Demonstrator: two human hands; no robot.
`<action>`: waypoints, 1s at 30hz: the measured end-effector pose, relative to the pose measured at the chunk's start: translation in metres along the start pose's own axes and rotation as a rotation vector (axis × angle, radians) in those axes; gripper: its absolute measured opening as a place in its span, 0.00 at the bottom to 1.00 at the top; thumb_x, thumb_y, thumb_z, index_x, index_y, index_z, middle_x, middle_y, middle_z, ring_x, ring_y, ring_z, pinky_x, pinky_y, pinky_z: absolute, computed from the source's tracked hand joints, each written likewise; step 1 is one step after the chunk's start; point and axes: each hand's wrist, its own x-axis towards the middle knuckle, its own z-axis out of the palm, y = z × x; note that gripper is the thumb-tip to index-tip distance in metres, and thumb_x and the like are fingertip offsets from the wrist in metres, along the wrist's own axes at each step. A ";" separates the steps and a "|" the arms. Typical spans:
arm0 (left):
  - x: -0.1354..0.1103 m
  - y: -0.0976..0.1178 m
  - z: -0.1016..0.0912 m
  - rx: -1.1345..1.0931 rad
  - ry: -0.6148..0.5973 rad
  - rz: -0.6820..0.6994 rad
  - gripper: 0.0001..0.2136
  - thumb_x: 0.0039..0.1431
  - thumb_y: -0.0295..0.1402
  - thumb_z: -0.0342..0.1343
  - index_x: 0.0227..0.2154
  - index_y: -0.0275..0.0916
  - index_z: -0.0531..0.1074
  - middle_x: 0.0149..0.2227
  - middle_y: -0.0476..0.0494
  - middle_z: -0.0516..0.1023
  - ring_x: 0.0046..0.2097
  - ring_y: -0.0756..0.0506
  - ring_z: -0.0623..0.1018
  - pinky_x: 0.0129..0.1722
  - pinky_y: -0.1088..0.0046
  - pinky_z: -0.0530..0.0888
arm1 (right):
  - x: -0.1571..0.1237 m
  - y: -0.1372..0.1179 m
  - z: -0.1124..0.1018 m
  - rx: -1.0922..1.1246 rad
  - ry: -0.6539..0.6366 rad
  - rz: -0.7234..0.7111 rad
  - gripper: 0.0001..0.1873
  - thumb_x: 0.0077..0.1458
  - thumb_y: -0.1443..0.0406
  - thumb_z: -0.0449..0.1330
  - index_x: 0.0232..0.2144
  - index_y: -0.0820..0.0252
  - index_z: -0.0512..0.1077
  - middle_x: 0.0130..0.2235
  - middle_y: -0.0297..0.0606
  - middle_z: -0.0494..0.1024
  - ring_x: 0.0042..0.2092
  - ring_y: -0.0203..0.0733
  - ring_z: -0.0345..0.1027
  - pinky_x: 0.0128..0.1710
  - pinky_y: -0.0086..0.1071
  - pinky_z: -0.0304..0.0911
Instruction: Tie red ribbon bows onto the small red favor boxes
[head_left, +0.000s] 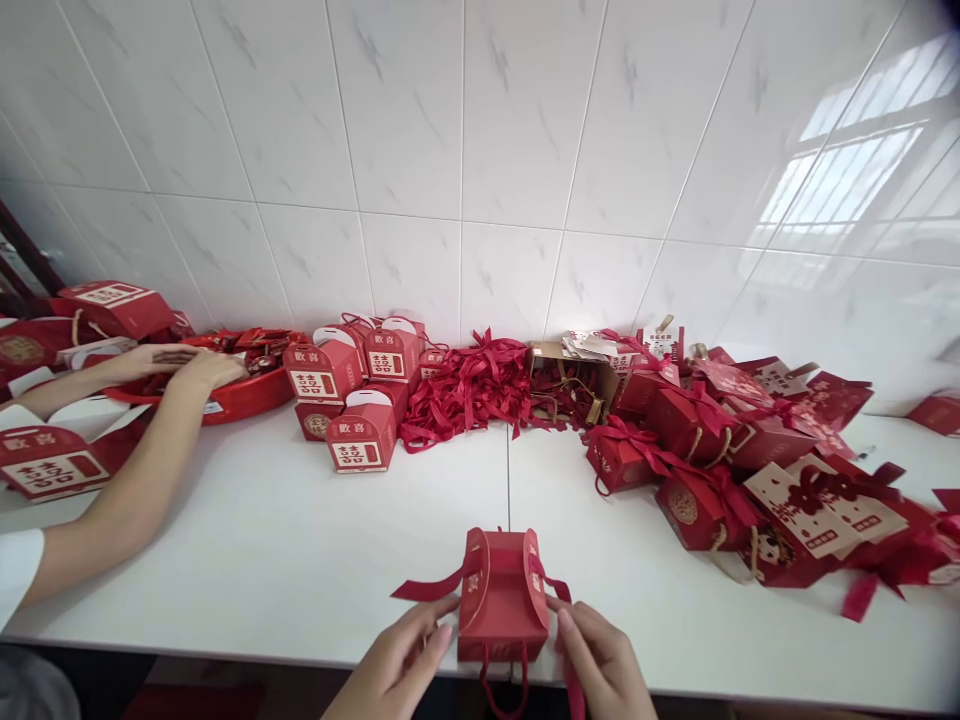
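Observation:
A small red gift box (504, 590) stands at the table's front edge, its two curved top flaps folded up. A dark red ribbon (429, 588) runs through slots in the flaps, its tails loose on both sides. Red cord handles (504, 690) hang off the near side. My left hand (401, 655) presses its fingertips against the box's left side, thumb slightly apart. On the right side, my right hand (600, 655) holds the box with index finger and thumb; the right ribbon tail passes by these fingers and hangs below them.
A heap of red ribbons (476, 390) lies by the tiled wall, beside an open carton (547, 352). Finished-looking boxes with bows (694, 420) pile up at right. Stacked boxes (364, 440) stand left of the ribbons. Another person's arms (142, 460) reach over a red basin (255, 398).

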 end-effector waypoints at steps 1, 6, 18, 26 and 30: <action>0.002 -0.001 0.002 -0.033 -0.016 -0.014 0.22 0.59 0.50 0.48 0.52 0.50 0.71 0.54 0.45 0.73 0.59 0.36 0.66 0.59 0.59 0.62 | 0.000 0.001 0.009 0.035 0.013 0.042 0.26 0.55 0.47 0.54 0.33 0.62 0.78 0.22 0.37 0.70 0.24 0.39 0.62 0.23 0.29 0.58; 0.021 -0.023 0.007 -0.168 0.001 -0.067 0.23 0.59 0.49 0.49 0.56 0.52 0.66 0.63 0.49 0.62 0.66 0.37 0.54 0.65 0.56 0.49 | 0.003 0.015 0.035 0.282 0.040 0.286 0.26 0.49 0.43 0.59 0.29 0.62 0.72 0.15 0.27 0.60 0.17 0.31 0.50 0.18 0.26 0.47; 0.054 -0.027 -0.002 -1.394 -0.004 -0.264 0.15 0.62 0.23 0.49 0.50 0.33 0.70 0.26 0.45 0.74 0.29 0.50 0.77 0.31 0.73 0.76 | 0.016 0.011 0.010 1.118 0.345 0.459 0.25 0.47 0.51 0.66 0.45 0.55 0.71 0.30 0.30 0.73 0.28 0.33 0.69 0.27 0.27 0.67; 0.059 -0.020 0.014 -1.499 0.238 -0.314 0.08 0.61 0.21 0.50 0.37 0.33 0.73 0.23 0.48 0.68 0.22 0.54 0.71 0.21 0.80 0.72 | 0.018 0.016 -0.012 1.286 0.400 0.597 0.13 0.49 0.61 0.67 0.39 0.54 0.76 0.28 0.30 0.74 0.29 0.32 0.70 0.26 0.24 0.68; 0.057 -0.010 0.004 -1.433 0.372 -0.236 0.08 0.62 0.24 0.51 0.36 0.34 0.75 0.23 0.48 0.69 0.24 0.52 0.72 0.20 0.79 0.72 | 0.017 0.014 -0.016 1.211 0.446 0.532 0.17 0.41 0.66 0.71 0.37 0.55 0.77 0.26 0.28 0.73 0.27 0.29 0.69 0.25 0.20 0.67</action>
